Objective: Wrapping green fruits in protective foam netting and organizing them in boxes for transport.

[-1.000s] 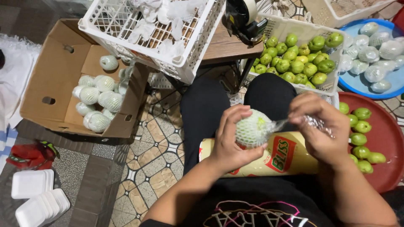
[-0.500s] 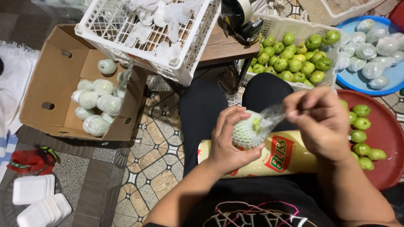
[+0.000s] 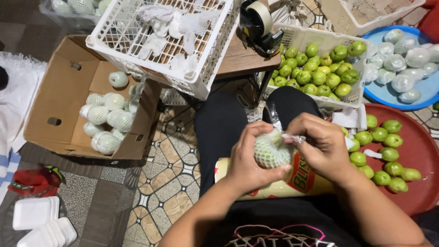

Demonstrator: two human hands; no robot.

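Your right hand (image 3: pixel 320 148) has come in close to the round green fruit in white foam net (image 3: pixel 270 150), fingers now pinching its twisted clear plastic wrap (image 3: pixel 292 137). L hand (image 3: pixel 249 158) is cupping the fruit w/ a closed grip, over your lap above the yellow roll (image 3: pixel 274 185).

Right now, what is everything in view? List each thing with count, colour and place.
wrapped fruit: one, green in white foam net and clear film, in both hands
yellow roll: one, across the lap
cardboard box: one, brown, left floor, holding several netted fruits
white crate: one, top centre, with loose foam nets
tape dispenser: one, black, on wooden table
white basket: one, full of green fruits
red basin: one, right, about a dozen green fruits
blue basin: one, top right, wrapped fruits
foam trays: two white stacks, bottom left
left hand: cupping the fruit
right hand: fingers pinching the film
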